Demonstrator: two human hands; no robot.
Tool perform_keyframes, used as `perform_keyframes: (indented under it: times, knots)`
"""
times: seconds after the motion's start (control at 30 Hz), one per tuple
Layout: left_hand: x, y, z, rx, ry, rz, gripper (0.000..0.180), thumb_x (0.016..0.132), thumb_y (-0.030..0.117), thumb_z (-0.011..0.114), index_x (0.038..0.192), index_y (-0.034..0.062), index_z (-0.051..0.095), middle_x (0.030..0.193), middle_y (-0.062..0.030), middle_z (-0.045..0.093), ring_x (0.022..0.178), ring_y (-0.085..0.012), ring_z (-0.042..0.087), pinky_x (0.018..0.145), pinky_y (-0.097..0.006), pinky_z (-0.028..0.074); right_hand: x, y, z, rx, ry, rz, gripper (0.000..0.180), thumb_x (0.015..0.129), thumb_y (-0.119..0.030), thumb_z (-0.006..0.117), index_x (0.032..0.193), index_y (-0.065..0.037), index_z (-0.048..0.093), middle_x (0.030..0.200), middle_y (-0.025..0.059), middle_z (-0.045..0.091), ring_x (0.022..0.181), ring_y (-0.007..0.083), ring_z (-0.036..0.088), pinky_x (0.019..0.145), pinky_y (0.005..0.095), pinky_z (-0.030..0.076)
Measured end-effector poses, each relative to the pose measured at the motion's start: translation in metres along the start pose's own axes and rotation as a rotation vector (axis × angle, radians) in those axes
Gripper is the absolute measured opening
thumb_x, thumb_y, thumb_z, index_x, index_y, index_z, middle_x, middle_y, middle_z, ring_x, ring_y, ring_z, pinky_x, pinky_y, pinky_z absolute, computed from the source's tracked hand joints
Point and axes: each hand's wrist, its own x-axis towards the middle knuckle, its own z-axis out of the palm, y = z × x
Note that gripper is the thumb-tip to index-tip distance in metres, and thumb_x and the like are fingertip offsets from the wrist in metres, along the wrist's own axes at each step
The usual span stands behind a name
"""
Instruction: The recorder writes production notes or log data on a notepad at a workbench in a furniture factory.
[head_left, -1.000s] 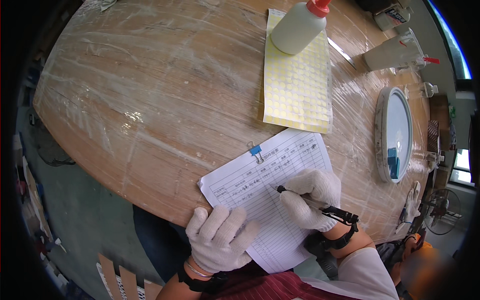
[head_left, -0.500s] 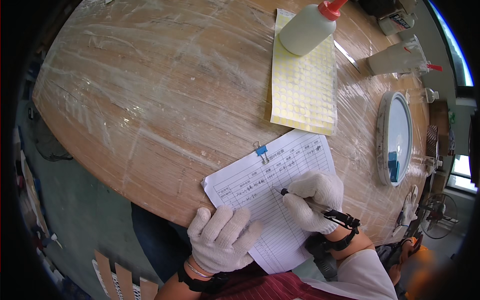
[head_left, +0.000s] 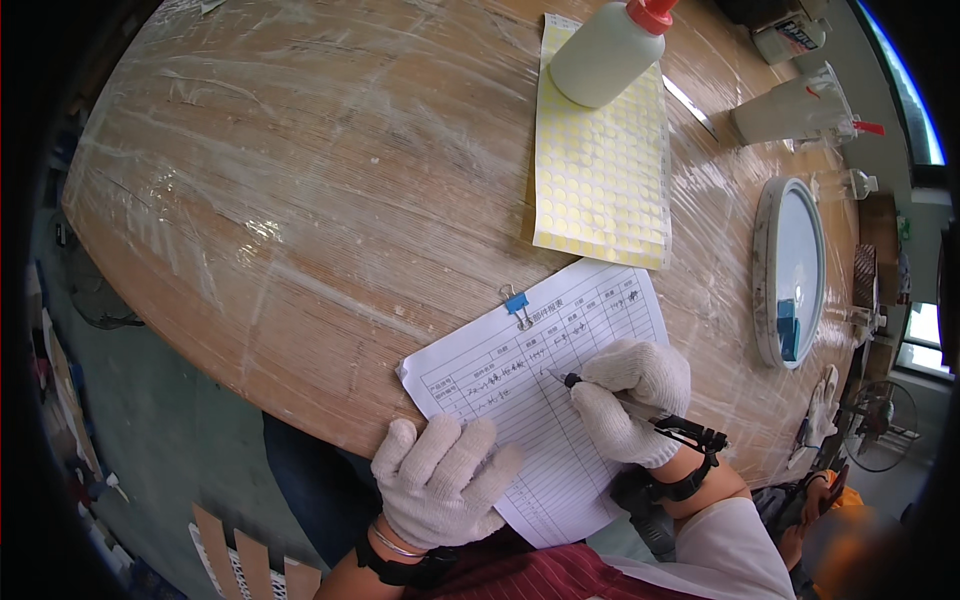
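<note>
A printed form point(head_left: 560, 450) with a ruled grid and some handwriting lies tilted at the near edge of the table. A blue binder clip point(head_left: 516, 302) grips its top edge. My right hand point(head_left: 636, 402), in a white knit glove, is closed round a pen point(head_left: 570, 379); the pen's tip rests on a cell of the form. My left hand point(head_left: 446, 482), gloved the same way, lies flat with fingers stretched out over the sheet's lower left edge and the table edge.
Beyond the form lies a sheet of round yellow stickers point(head_left: 603, 180), with a white squeeze bottle point(head_left: 605, 60) on it. To the right are a metal blade point(head_left: 690, 106), a plastic cup point(head_left: 795, 110) and a round white lid point(head_left: 768, 270) bearing a blue object. A person point(head_left: 835, 520) is at lower right.
The pen tip has moved slightly, and a small new mark shows in the cell beside it. My left hand stays in place. The view has shifted a little.
</note>
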Motion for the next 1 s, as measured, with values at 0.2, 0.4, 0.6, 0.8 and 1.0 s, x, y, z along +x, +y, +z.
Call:
perform_keyframes:
  times: [0.2,0.4,0.6,0.8,1.0]
  knots:
    - [-0.002,-0.0004,0.0009,-0.008,0.028,0.004,0.029,0.081,0.048,0.059,0.098,0.0251,0.063,0.112,-0.0022,0.053,0.109,-0.0239,0.046,0.092,-0.044,0.033,0.0001,-0.002,0.0042,0.02,0.054,-0.006,0.015,0.077,-0.004,0.075,0.084,-0.005,0.061,0.072,0.009,0.066,0.058,0.0216,0.064,0.053,0.0326,0.049]
    - [-0.002,-0.0013,0.0004,-0.001,0.024,0.014,0.028,0.08,0.047,0.059,0.099,0.0252,0.063,0.112,-0.0025,0.053,0.11,-0.0242,0.046,0.092,-0.044,0.033,0.0029,-0.0034,0.0021,0.003,-0.001,-0.015,0.018,0.076,-0.003,0.075,0.083,-0.006,0.06,0.071,0.0083,0.065,0.057,0.0211,0.063,0.053,0.0315,0.049]
    - [-0.0011,-0.0003,-0.0003,-0.001,0.021,0.012,0.029,0.08,0.047,0.059,0.098,0.025,0.063,0.112,-0.0028,0.054,0.109,-0.0246,0.046,0.093,-0.044,0.033,0.0059,-0.0021,0.0049,0.012,0.067,-0.092,0.022,0.075,-0.002,0.079,0.083,-0.009,0.06,0.065,0.0059,0.062,0.054,0.0207,0.063,0.048,0.0305,0.046]
    - [-0.0017,0.0012,0.0005,-0.007,-0.003,-0.008,0.028,0.081,0.049,0.059,0.096,0.0253,0.063,0.111,-0.0025,0.053,0.11,-0.0246,0.046,0.096,-0.044,0.031,0.0044,-0.0003,0.003,-0.003,0.048,-0.128,0.022,0.074,-0.002,0.08,0.082,-0.008,0.061,0.066,0.0067,0.063,0.055,0.021,0.064,0.049,0.0304,0.047]
    - [-0.0023,0.0016,0.0,0.009,0.022,-0.012,0.029,0.081,0.05,0.059,0.096,0.0252,0.063,0.111,-0.0022,0.053,0.11,-0.0243,0.046,0.098,-0.045,0.031,-0.0004,0.001,-0.0004,-0.002,0.056,-0.018,0.018,0.079,-0.001,0.074,0.084,-0.005,0.057,0.07,0.0078,0.065,0.059,0.0174,0.063,0.054,0.03,0.05]
